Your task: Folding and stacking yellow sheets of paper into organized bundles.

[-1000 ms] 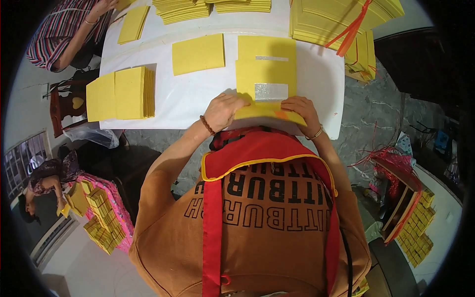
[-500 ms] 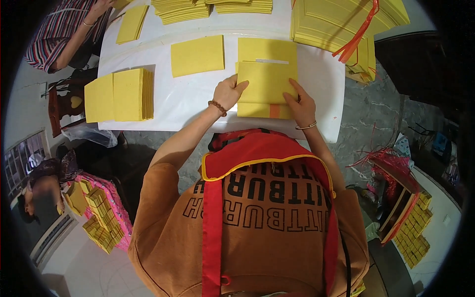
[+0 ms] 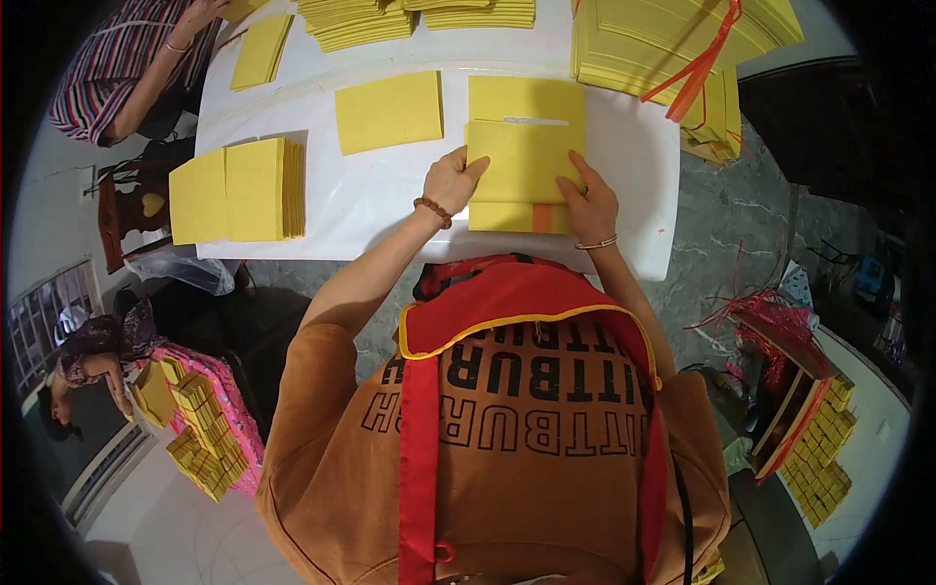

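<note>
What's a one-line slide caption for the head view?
Both hands, left hand and right hand, press a folded yellow paper sheet flat on the white table, yellow stacks alongside.

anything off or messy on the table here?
Mostly tidy. The big yellow sheet pile at the far right overhangs the white table edge, with a loose orange ribbon trailing across it. The single yellow sheet lies slightly skewed. Both hands, left and right, press the folded sheet flat.

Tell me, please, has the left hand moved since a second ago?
Yes. The left hand has slid away from the near edge of the white table, up beside the folded yellow sheet.
</note>
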Available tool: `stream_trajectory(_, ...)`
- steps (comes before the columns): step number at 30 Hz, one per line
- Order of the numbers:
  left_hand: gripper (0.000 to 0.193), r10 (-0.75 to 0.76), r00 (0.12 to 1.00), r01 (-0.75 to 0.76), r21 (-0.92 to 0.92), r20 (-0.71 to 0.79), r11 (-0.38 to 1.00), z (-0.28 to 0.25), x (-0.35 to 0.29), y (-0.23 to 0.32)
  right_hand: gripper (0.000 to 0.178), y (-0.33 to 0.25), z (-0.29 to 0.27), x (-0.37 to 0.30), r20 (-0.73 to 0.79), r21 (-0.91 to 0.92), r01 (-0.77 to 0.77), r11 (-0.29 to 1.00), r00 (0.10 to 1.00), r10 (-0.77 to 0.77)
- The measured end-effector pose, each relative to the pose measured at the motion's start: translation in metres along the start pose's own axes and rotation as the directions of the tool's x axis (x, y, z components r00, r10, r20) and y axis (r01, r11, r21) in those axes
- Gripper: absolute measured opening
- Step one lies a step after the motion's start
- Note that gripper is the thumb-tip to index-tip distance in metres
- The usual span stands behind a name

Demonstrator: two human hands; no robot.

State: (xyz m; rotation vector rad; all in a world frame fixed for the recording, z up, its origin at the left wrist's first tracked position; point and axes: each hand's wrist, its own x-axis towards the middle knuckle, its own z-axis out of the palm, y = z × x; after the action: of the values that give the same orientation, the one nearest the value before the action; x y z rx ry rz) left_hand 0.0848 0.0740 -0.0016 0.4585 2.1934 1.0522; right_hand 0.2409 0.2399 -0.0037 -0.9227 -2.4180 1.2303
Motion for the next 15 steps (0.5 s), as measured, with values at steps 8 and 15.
stream_trajectory(8, 0.030, 0.059, 0.981, -0.051, 0.049, -0.185, 0.997, -0.013, -0.014, 0.029, 0.044, 0.012, 0.005, 0.005, -0.002, -0.028, -0.013, 1.000, 1.000, 0.013)
stream_trajectory(15, 0.041, 0.794, 0.603, -0.672, 0.589, 0.081, 0.450, 0.028, -0.018, 0.044, 0.044, 0.009, 0.007, 0.005, -0.064, -0.007, 0.070, 0.998, 0.995, -0.071)
